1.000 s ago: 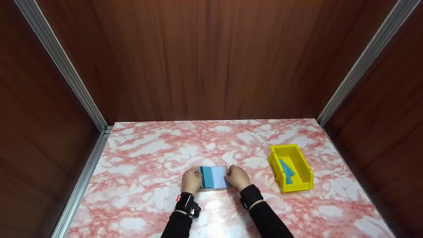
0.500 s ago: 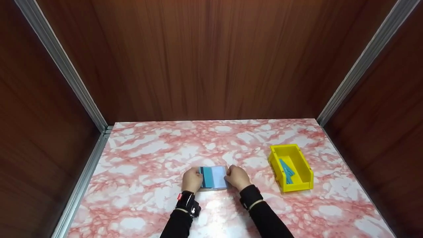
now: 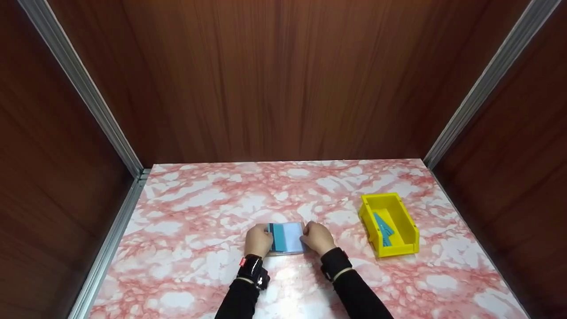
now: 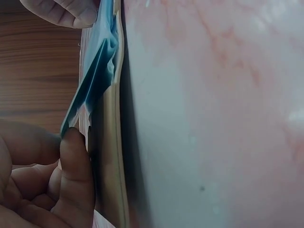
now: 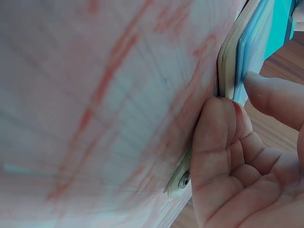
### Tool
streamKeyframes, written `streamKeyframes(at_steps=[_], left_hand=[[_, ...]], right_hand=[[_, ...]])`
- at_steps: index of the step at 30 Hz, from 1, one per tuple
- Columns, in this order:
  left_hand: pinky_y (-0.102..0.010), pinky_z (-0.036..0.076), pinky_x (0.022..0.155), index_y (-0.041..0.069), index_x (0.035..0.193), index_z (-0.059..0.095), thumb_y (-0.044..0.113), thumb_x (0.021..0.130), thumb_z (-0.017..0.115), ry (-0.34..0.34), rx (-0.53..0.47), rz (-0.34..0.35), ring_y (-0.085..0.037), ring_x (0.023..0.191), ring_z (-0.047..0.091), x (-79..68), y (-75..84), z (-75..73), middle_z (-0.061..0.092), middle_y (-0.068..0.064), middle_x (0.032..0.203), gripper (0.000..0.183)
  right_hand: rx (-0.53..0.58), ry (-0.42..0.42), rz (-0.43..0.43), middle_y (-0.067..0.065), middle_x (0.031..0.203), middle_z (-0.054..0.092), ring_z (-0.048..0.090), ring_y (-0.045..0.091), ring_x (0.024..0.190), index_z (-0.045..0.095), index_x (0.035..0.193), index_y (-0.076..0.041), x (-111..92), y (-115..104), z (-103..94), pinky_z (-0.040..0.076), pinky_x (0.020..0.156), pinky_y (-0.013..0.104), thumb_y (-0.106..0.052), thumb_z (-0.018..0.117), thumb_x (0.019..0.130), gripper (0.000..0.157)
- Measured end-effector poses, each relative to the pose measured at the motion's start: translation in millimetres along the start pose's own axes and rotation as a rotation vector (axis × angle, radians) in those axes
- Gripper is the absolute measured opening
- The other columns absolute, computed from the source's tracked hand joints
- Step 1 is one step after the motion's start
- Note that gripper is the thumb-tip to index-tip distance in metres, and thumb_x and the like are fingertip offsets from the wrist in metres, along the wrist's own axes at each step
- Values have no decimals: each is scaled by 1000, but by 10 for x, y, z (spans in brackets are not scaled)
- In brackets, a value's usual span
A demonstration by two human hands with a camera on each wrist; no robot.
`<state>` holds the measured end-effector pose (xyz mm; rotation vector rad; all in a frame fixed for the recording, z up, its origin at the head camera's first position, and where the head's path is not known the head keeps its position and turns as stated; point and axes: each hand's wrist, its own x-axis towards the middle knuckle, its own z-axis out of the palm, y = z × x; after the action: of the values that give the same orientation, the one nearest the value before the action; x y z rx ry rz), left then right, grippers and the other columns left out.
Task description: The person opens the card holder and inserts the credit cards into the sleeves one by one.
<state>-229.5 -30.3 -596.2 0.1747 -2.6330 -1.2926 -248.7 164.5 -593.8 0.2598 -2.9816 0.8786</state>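
A card holder [image 3: 293, 237] with clear sleeves and a beige cover [image 4: 112, 142] lies spread on the table between both hands. At its left side, my left hand [image 3: 259, 240] pinches a teal card [image 3: 278, 237] with a dark stripe between thumb and forefinger. The card's right part lies against the bluish sleeves [image 5: 255, 47]; how far it sits inside one cannot be told. My right hand [image 3: 318, 238] holds the holder's right edge, thumb on the sleeves and fingers against the cover. A strap with a metal snap [image 5: 185, 179] sticks out beside those fingers.
To the right stands a yellow bin [image 3: 400, 250] with a flat teal triangular piece [image 3: 384, 230] inside. The table [image 3: 199, 212] has a red and white marbled top. Brown wooden panels [image 3: 283, 79] with metal corner profiles close in the back and sides.
My left hand has shifted slightly right, toward the right hand, with the teal card. My right hand and the card holder look almost unmoved.
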Motion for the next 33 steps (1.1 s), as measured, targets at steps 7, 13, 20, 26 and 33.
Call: streamKeyframes(at_steps=[7,13,20,26,33], left_hand=[[-45,52,77,-2,90,74,0,80,65,-2,8,-2,-30,83,66,-1,3,33,71,-13,86,14],[-44,52,73,-3,87,73,-1,77,64,9,2,18,-29,78,65,3,13,53,70,-12,81,13],[-42,51,70,-1,86,73,0,79,66,1,-19,-3,-26,73,63,-20,39,83,68,-8,75,9],[-43,51,69,-3,86,72,0,79,67,10,-27,17,-27,72,62,-43,56,128,67,-8,73,9],[-39,48,61,0,74,64,0,81,68,11,-19,40,-22,63,56,-49,51,209,60,-5,66,8]], right_hand=[[4,-6,2,3,72,55,51,21,66,57,78,-7,-4,-18,-1,46,64,38,-9,73,75,17],[8,-13,5,4,73,56,52,22,67,57,78,-7,-2,-13,-8,47,65,39,-9,74,76,17],[12,-7,-11,4,75,58,55,22,69,59,79,-7,-11,5,-6,49,67,40,-9,74,77,16],[7,6,-17,5,74,58,55,24,69,59,79,-6,-12,4,-2,49,68,41,-9,74,77,16],[2,2,-10,5,75,58,56,24,70,59,80,-7,1,-3,1,49,69,41,-10,76,79,17]])
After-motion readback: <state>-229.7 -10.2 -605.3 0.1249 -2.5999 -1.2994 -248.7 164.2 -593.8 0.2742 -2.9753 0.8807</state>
